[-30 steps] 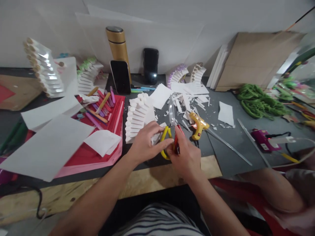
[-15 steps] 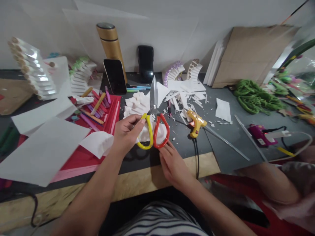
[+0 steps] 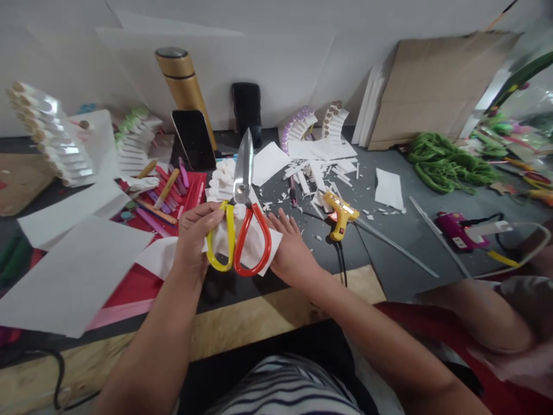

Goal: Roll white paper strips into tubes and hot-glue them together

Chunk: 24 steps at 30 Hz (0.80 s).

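My left hand (image 3: 193, 233) is closed on a pair of scissors (image 3: 244, 170) beside the yellow handle loop. The blades are together and point away from me; the other loop is red. Behind the loops is a white paper piece (image 3: 273, 245), partly hidden by the scissors. My right hand (image 3: 296, 251) lies low over the dark table, fingers stretched out, its near side by the edge of that paper. Just beyond the left hand sits a white piece with rolled paper ends (image 3: 222, 176), half covered by the blades.
A yellow glue gun (image 3: 342, 214) lies right of my right hand, its cord running to the front edge. White paper scraps (image 3: 309, 176) are strewn behind it. Two phones (image 3: 193, 140) and a gold flask (image 3: 184, 80) stand at the back. Another person's arm (image 3: 479, 314) is at right.
The scissors and my left hand have shifted left and toward me. My right hand has moved out from under the red loop, and its fingers have spread over the table.
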Each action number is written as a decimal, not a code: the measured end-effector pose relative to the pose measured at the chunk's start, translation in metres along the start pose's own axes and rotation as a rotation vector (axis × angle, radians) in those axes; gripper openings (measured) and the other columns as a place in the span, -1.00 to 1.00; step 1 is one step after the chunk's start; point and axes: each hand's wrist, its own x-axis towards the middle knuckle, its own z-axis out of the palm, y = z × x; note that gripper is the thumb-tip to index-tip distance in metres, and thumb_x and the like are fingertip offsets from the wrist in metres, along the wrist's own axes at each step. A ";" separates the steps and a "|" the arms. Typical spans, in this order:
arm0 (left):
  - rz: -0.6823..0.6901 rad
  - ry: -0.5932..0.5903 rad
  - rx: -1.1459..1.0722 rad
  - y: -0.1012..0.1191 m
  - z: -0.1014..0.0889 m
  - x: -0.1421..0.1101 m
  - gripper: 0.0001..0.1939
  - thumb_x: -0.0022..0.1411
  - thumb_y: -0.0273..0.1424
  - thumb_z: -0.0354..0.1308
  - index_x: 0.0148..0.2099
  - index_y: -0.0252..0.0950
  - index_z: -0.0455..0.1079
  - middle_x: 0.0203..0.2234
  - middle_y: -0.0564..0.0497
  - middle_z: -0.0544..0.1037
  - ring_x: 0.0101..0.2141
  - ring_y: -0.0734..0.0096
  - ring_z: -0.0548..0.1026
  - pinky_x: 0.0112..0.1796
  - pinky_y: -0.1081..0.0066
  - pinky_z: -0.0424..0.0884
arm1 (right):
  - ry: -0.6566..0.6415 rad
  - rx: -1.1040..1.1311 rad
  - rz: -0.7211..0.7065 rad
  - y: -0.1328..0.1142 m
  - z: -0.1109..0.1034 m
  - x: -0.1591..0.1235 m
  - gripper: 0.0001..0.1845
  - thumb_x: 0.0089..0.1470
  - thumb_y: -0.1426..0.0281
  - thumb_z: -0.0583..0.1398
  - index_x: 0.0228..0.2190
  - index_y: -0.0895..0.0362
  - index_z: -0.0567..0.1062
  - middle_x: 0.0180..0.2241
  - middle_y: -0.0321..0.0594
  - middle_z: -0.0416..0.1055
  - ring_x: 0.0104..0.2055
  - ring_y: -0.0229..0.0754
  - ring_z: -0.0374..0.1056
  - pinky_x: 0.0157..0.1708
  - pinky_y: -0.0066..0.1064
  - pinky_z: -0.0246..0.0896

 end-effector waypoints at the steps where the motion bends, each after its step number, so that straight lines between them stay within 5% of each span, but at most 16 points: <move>1: 0.001 0.008 -0.011 0.000 -0.001 0.000 -0.87 -0.11 -0.37 0.37 -0.44 -0.31 0.57 -0.63 0.08 0.55 -0.67 0.58 0.40 -0.63 0.60 0.27 | -0.026 -0.006 0.000 -0.004 0.001 0.005 -0.26 0.18 0.39 0.15 0.33 0.39 0.19 0.37 0.21 0.10 0.48 0.31 -0.20 0.41 0.18 -0.23; 5: 0.012 0.007 -0.033 0.000 -0.002 0.000 -0.90 -0.12 -0.38 0.36 -0.46 -0.30 0.57 -0.65 0.10 0.52 -0.68 0.60 0.39 -0.63 0.62 0.27 | -0.015 -0.004 -0.086 -0.009 0.012 0.007 -0.32 0.21 0.40 0.10 0.32 0.31 0.23 0.36 0.12 0.15 0.48 0.24 -0.19 0.43 0.09 -0.25; 8: 0.014 -0.021 -0.026 0.002 -0.002 0.000 -0.87 -0.11 -0.35 0.34 -0.46 -0.30 0.58 -0.67 0.09 0.50 -0.69 0.60 0.37 -0.66 0.61 0.24 | 0.011 -0.031 -0.110 -0.005 0.019 0.004 -0.31 0.25 0.43 0.03 0.36 0.35 0.13 0.43 0.13 -0.02 0.50 0.13 -0.22 0.43 0.02 -0.21; 16: -0.016 -0.040 -0.009 0.001 -0.003 -0.002 -0.85 -0.11 -0.34 0.37 -0.45 -0.31 0.57 -0.66 0.08 0.52 -0.71 0.58 0.38 -0.68 0.60 0.25 | -0.058 -0.170 -0.169 0.015 0.012 0.025 -0.22 0.27 0.30 0.06 0.39 0.39 0.02 0.45 0.08 -0.14 0.51 0.09 -0.27 0.45 0.06 -0.45; 21: -0.025 -0.047 -0.008 0.001 -0.004 -0.001 -0.84 -0.10 -0.34 0.37 -0.45 -0.32 0.58 -0.66 0.07 0.52 -0.71 0.60 0.35 -0.68 0.60 0.22 | 0.014 -0.234 0.037 0.025 0.010 0.030 -0.20 0.30 0.25 0.05 0.36 0.52 0.01 0.44 0.24 -0.22 0.51 0.18 -0.31 0.44 0.11 -0.43; 24: -0.034 -0.054 0.016 0.001 -0.002 -0.002 -0.86 -0.09 -0.34 0.35 -0.47 -0.31 0.57 -0.67 0.08 0.50 -0.72 0.60 0.33 -0.69 0.59 0.20 | 0.024 -0.227 -0.065 0.024 0.010 0.045 -0.25 0.34 0.24 0.02 0.38 0.42 0.03 0.46 0.12 -0.23 0.51 0.11 -0.34 0.45 0.06 -0.42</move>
